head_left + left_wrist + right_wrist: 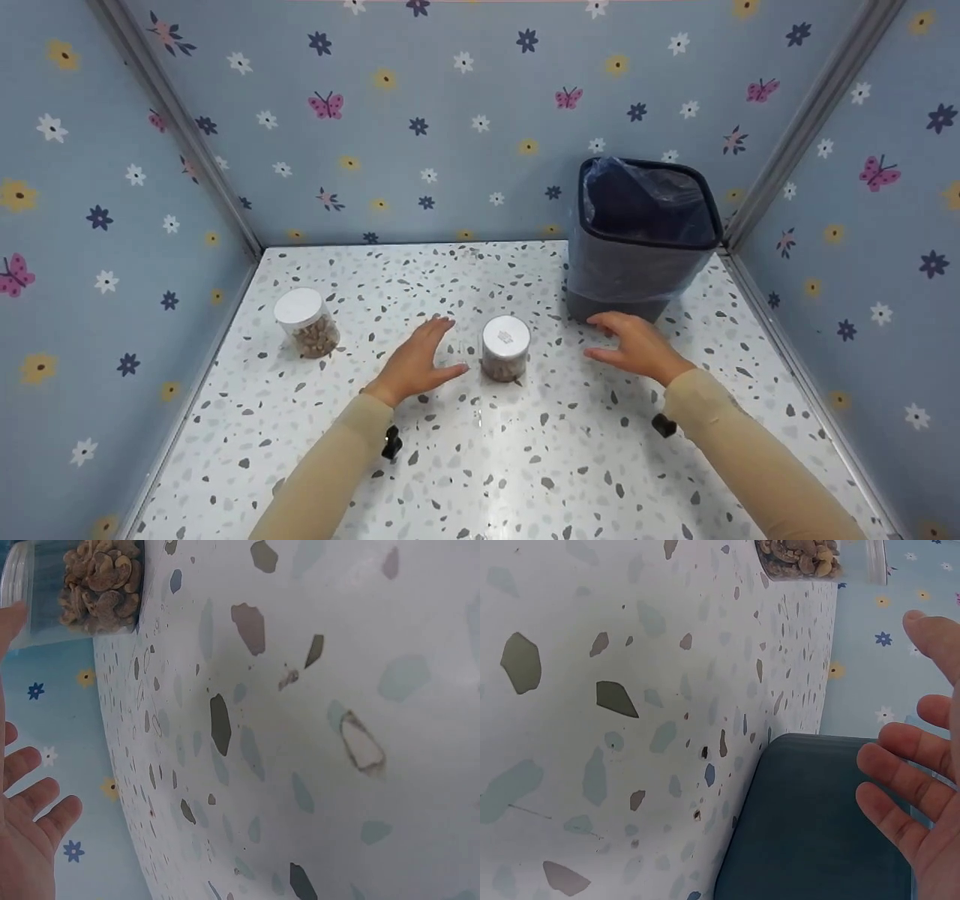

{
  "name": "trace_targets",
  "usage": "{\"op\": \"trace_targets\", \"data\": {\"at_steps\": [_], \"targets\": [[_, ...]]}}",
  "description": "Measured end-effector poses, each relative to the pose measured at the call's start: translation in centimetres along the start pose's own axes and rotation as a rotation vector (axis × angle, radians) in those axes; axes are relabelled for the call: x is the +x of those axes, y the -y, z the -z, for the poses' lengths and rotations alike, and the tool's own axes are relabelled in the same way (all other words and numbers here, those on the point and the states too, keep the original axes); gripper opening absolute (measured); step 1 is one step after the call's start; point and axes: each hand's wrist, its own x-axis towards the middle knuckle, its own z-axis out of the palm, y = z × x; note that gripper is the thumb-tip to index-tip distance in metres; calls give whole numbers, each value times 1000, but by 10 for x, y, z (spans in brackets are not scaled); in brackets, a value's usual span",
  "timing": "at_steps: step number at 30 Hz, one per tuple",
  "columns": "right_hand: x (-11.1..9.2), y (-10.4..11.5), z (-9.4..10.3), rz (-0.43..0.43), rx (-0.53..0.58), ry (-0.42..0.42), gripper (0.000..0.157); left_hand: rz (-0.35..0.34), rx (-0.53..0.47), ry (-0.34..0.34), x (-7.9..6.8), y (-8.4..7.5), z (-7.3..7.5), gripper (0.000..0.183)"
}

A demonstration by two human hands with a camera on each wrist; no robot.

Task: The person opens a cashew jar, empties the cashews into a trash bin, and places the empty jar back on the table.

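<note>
A clear jar with a white lid (505,337) stands upright near the middle of the tabletop, between the two hands. Brown, curled dried pieces (105,585) fill its lower part. Just left of this jar, the left hand (417,362) is held with thumb and fingers spread, nothing in its grasp. In the left wrist view its thumb overlaps the jar's lid. On the other side, farther from the jar, the right hand (634,346) also holds nothing, its thumb and fingers apart. Its fingers overlap the lower front of a dark bin (817,817).
A second white-lidded jar (307,322) of brown pieces stands at the left. The bin, lined with a clear bag (637,274), stands at the back right. Flower-patterned panels (450,135) enclose the speckled white tabletop (525,480) at the back and sides.
</note>
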Motion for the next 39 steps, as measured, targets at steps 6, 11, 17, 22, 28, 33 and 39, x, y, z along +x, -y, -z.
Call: {"op": "trace_targets", "data": {"at_steps": [6,11,17,22,28,33,39], "targets": [[4,4,-2,-7,-14,3,55,0,4,-3,1,0,-3,91],[6,7,-4,-12,-11,15,57,3,-5,1,1,-1,-4,91],[8,10,-7,4,15,11,57,20,-30,10,1,-4,-8,92],[8,13,-11,18,24,8,57,30,-39,11,2,-5,-13,91],[11,17,-17,2,31,30,60,27,-41,13,4,-8,-15,91],[14,20,-20,-2,46,40,61,32,-37,25,6,-9,-16,92],[15,24,-24,21,72,45,59,15,-41,18,9,-12,-19,91]]}}
